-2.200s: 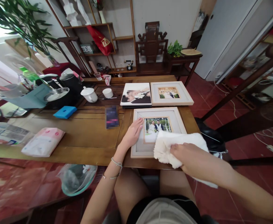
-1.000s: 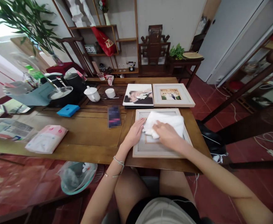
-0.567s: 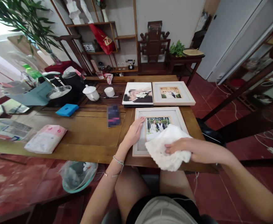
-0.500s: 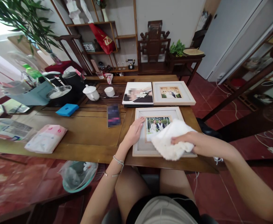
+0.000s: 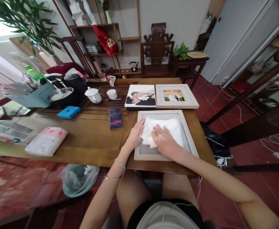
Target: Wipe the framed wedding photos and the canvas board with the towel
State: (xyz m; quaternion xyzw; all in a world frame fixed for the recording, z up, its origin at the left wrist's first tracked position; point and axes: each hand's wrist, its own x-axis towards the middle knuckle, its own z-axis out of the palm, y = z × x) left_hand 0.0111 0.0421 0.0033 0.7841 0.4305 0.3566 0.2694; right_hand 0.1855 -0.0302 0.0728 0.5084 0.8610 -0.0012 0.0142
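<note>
A pale wooden picture frame (image 5: 189,140) lies flat at the near right of the wooden table (image 5: 89,140). My left hand (image 5: 135,136) rests flat on the frame's left border, fingers stretched out. My right hand (image 5: 164,143) presses a white cloth (image 5: 162,126) onto the frame's glass, and the cloth hides the photo. Behind it lie a frameless photo print (image 5: 141,96) and a second pale frame (image 5: 176,95) with a small photo.
A phone (image 5: 115,118) lies left of the frame. Further left are a blue box (image 5: 69,112), a pink-and-white packet (image 5: 46,141), a white teapot (image 5: 93,95) and cup (image 5: 111,93). A bin with a plastic liner (image 5: 78,179) stands under the table edge.
My right hand has swept the white cloth from the frame's lower right corner up and left over the photo, which is now covered. My left hand has stayed on the frame's left border.
</note>
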